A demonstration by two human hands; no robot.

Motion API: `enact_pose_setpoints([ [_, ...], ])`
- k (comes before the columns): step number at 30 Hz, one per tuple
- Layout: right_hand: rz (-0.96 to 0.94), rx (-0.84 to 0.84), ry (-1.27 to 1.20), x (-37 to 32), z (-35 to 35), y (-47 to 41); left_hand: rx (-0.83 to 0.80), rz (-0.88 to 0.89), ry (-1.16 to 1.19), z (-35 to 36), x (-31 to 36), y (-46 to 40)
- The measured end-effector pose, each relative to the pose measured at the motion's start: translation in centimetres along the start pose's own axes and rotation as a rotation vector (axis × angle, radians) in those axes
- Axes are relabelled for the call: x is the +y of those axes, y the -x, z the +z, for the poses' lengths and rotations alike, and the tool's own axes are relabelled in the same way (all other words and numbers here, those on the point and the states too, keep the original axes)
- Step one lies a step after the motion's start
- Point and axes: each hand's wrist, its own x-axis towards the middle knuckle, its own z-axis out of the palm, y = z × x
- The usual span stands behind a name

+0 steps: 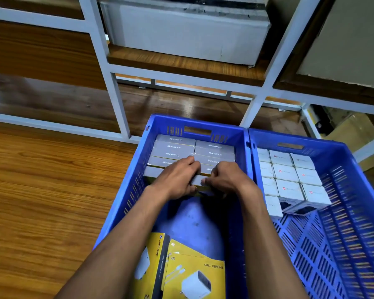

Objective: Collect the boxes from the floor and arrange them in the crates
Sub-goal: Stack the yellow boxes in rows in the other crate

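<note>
Two blue crates stand side by side on the floor. In the left crate (pixel 125 190), grey-topped Lapcare boxes (pixel 173 147) stand on edge in two rows at the far end. My left hand (pixel 177 180) and my right hand (pixel 225 178) both grip one grey-and-yellow box (pixel 196 180) at the near end of the right row, fingers curled over its top. Two yellow Lapcare charger boxes (pixel 194 275) lie flat at the near end of the same crate. The right crate (pixel 354 201) holds several white boxes (pixel 289 175) packed at its far end.
A white metal rack (pixel 104 61) with wooden shelves rises just behind the crates, carrying a grey carton (pixel 186 33). Brown cardboard boxes (pixel 354 130) sit under the rack at the right. Wooden floor (pixel 41 190) stretches out to the left.
</note>
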Motion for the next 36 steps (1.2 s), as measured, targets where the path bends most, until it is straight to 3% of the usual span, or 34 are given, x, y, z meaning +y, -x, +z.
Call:
enact_pose_setpoints([
  [6, -0.030, -0.034, 0.028, 0.7, 0.3, -0.5, -0.045, -0.072, 0.110, -2.1, 0.0, 0.2],
  [8, -0.057, -0.078, 0.035, 0.7, 0.3, -0.7, -0.232, -0.156, 0.161, -2.9, 0.2, 0.5],
  [10, -0.074, -0.184, 0.073, 0.7, 0.5, -0.7, -0.525, -0.234, 0.244, -3.1, 0.5, 1.2],
  [13, -0.087, -0.358, 0.167, 0.8, 1.1, -1.0, -0.775, -0.299, -0.004, -2.9, 0.7, 1.9],
  [15, -0.138, -0.463, 0.262, 0.8, 1.7, -1.4, -0.781, -0.317, -0.157, -2.6, 0.2, 1.9],
  [18, -0.149, -0.553, 0.358, 0.4, 2.5, -1.5, -0.771, -0.339, -0.165, -1.5, -1.5, 1.5],
  [27, -0.122, -0.595, 0.415, -0.8, 3.9, -1.0, -0.752, -0.355, -0.176, -2.0, -0.7, 1.4],
  [32, -0.235, -0.697, 0.272, -3.3, 4.8, -0.3, -0.666, -0.340, 0.164, -3.4, -1.8, 1.1],
  [36, -0.397, -0.761, 0.403, -6.7, 6.8, 1.1, -0.543, -0.358, 0.454, -4.3, -1.8, 1.2],
])
